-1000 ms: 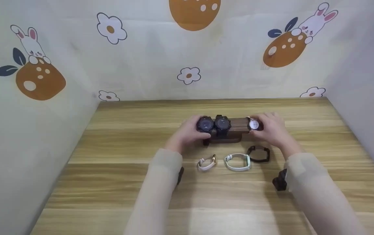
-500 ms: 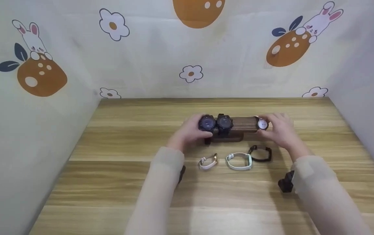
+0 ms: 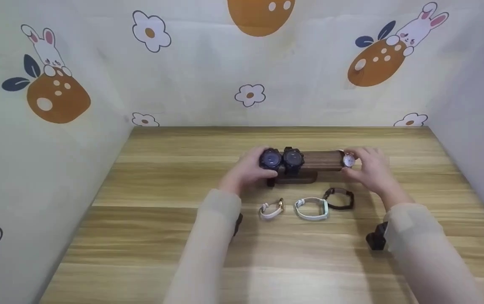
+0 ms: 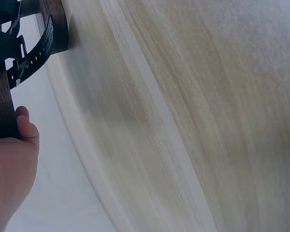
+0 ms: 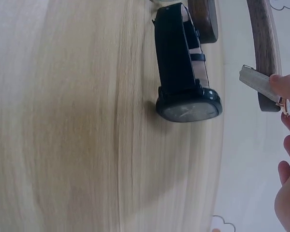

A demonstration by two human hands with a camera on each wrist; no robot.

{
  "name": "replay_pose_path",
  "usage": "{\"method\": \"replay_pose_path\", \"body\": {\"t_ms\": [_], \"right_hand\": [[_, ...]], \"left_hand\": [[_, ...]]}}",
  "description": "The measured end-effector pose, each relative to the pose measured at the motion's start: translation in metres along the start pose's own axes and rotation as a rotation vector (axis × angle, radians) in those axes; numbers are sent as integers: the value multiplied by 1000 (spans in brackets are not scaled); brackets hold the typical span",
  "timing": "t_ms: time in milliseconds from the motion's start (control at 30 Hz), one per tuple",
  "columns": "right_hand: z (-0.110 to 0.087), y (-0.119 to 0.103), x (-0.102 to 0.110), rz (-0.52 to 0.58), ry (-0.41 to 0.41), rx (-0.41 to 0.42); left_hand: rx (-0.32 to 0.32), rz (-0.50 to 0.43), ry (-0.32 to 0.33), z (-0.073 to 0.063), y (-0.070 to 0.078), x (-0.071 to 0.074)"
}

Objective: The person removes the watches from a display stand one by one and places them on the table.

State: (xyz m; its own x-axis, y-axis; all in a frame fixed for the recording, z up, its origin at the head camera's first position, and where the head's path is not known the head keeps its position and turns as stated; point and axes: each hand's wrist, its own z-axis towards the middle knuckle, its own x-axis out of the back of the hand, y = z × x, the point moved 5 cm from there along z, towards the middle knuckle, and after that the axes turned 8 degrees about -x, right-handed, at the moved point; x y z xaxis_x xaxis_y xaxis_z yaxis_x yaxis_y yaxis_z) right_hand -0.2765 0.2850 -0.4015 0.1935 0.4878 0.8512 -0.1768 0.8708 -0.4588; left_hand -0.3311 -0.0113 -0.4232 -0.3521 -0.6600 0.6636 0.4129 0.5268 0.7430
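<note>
A dark brown wooden watch stand [image 3: 322,161] has two black watches strapped side by side on the left of its bar, the outer watch [image 3: 271,159] and the inner watch [image 3: 294,159]. My left hand [image 3: 252,168] grips the bar's left end beside the outer watch; in the left wrist view the thumb [image 4: 28,128] wraps that end. At the bar's right end, my right hand [image 3: 371,171] pinches a small watch [image 3: 349,160] with a white dial. In the right wrist view its pale strap [image 5: 256,81] extends past the bar, and the dial is partly hidden by fingers.
In front of the stand lie a white-strapped watch [image 3: 271,210] with gold trim, a mint-green watch [image 3: 311,209] and a black watch [image 3: 339,199] on its side. Patterned cloth [image 3: 199,76] rises behind the wooden table [image 3: 174,169].
My right hand has moved right with the white-dial watch, toward the bar's end, baring more of the bar. The left hand keeps its grip; the head view has shifted slightly.
</note>
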Motion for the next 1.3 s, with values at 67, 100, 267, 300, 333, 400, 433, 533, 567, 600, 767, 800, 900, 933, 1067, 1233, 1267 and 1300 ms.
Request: {"method": "replay_pose_path", "body": {"t_ms": [67,100,267,300,333,400,433,533,567,600,767,800,900,933,1067,1233,1267,1300], "right_hand": [[-2,3,3,1,16,2],[-2,4,4,1,26,2],[-9,12,11,6,71,-10],[-10,14,11,11,76,-14],[-12,16,12,19,81,-18],[-16,21,13,37,94,-20],[-18,23,13,51,100,-22],[-24,33,13,96,114,-33],[-26,36,13,112,116,-38],[-29,39,12,131,112,-47],[-40,52,11,240,89,-122],[-43,54,11,256,82,-144],[-52,58,11,294,58,-210],[-55,58,11,302,51,-227],[-69,56,9,351,28,-247],[-80,49,5,417,12,-208],[-81,48,4,421,5,-202],[-83,47,3,426,-5,-200]], "left_hand": [[-10,14,-3,0,1,1],[-11,11,-3,0,0,1],[1,-8,-4,-1,0,1],[2,-11,-4,-2,0,1],[5,-12,-4,-2,0,1],[6,-10,-5,-2,0,1],[8,-8,-7,-2,1,0],[14,-1,-9,-1,1,0],[15,0,-9,-1,1,0],[17,1,-7,-1,1,0],[17,-8,-6,-1,2,0],[16,-9,-7,-1,2,0],[12,-3,-7,-1,2,-1],[11,0,-6,-1,2,-1],[8,10,-7,0,1,-2],[2,3,-2,0,2,-1],[0,1,1,0,1,-1],[1,-1,4,0,1,-1]]}}
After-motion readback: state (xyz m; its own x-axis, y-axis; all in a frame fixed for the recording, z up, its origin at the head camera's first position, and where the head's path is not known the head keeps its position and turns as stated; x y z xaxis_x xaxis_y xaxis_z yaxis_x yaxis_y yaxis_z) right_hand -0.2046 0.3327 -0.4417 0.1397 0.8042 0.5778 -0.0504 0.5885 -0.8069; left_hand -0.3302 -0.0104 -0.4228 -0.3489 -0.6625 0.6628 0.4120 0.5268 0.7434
